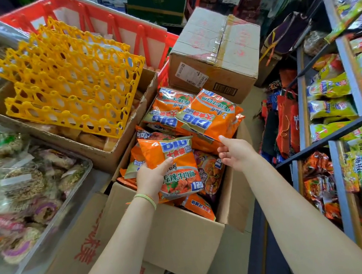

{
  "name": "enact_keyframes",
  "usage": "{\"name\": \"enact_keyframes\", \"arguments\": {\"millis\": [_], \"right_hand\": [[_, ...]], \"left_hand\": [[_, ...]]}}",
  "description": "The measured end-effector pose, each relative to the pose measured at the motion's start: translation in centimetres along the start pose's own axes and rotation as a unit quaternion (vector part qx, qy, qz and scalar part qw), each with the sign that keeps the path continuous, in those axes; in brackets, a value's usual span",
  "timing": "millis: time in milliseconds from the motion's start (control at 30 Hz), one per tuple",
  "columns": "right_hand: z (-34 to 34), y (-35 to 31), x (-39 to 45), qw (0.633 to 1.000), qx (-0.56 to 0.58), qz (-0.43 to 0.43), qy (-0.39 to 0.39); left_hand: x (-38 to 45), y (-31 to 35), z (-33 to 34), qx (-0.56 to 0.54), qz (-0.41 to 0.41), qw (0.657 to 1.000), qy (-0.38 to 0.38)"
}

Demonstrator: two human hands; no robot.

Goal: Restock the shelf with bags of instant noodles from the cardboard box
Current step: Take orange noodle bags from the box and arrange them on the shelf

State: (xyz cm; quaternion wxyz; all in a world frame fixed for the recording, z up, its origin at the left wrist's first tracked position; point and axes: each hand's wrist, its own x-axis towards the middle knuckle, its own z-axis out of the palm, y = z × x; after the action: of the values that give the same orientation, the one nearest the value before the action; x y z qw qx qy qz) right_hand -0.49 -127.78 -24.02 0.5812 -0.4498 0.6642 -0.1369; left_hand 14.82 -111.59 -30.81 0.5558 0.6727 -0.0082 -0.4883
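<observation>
An open cardboard box (pixel 186 236) in the middle holds several orange bags of instant noodles. My left hand (pixel 152 177) grips one orange bag (pixel 173 160) from its left side, lifted above the box. My right hand (pixel 233 153) pinches the near corner of another orange bag (pixel 211 113) that lies on the pile at the box's far end. The shelf (pixel 347 70) stands on the right, its tiers filled with yellow, orange and green noodle bags.
A sealed cardboard box (pixel 215 50) stands beyond the open one. Yellow egg trays (pixel 69 81) lie on a box at the left, before a red crate (pixel 119 25). A metal tray (pixel 50 222) of wrapped snacks sits at the lower left. Red bags crowd the floor by the shelf.
</observation>
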Motion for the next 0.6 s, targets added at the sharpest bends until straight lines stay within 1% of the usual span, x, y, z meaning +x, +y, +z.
{"name": "enact_keyframes", "arguments": {"millis": [100,200,267,333,367,400,467,500,533,600], "right_hand": [[0.2,-0.1,-0.5,0.997,0.056,-0.007,-0.051],[0.0,-0.6,-1.8,0.987,0.118,-0.015,-0.111],[-0.8,-0.8,-2.9,0.983,0.102,-0.034,-0.147],[-2.5,-0.6,-3.8,0.983,0.045,-0.061,-0.165],[-3.4,-0.2,-3.9,0.986,0.007,-0.076,-0.148],[-4.3,0.3,-3.9,0.989,-0.029,-0.092,-0.111],[-5.9,1.7,-3.4,0.985,-0.092,-0.143,0.019],[-6.5,2.2,-3.2,0.970,-0.126,-0.184,0.092],[-7.0,2.6,-3.2,0.947,-0.162,-0.230,0.154],[-7.6,2.2,-3.9,0.889,-0.213,-0.331,0.234]], "left_hand": [[-0.1,0.0,0.0,0.003,-0.005,1.000,0.000],[-0.1,0.0,0.0,-0.005,-0.006,1.000,0.000],[0.1,-0.2,0.0,-0.011,-0.009,1.000,0.003],[0.2,-0.2,-0.1,-0.017,-0.011,1.000,0.001],[0.3,-0.3,-0.1,-0.017,-0.012,1.000,0.001],[0.3,-0.3,0.0,-0.016,-0.012,1.000,0.003],[0.4,-0.4,0.1,-0.007,-0.010,1.000,0.006],[0.4,-0.4,0.2,-0.002,-0.008,1.000,0.007],[0.4,-0.5,0.4,0.002,-0.006,1.000,0.008],[0.1,-0.4,0.7,0.001,-0.001,1.000,0.008]]}}
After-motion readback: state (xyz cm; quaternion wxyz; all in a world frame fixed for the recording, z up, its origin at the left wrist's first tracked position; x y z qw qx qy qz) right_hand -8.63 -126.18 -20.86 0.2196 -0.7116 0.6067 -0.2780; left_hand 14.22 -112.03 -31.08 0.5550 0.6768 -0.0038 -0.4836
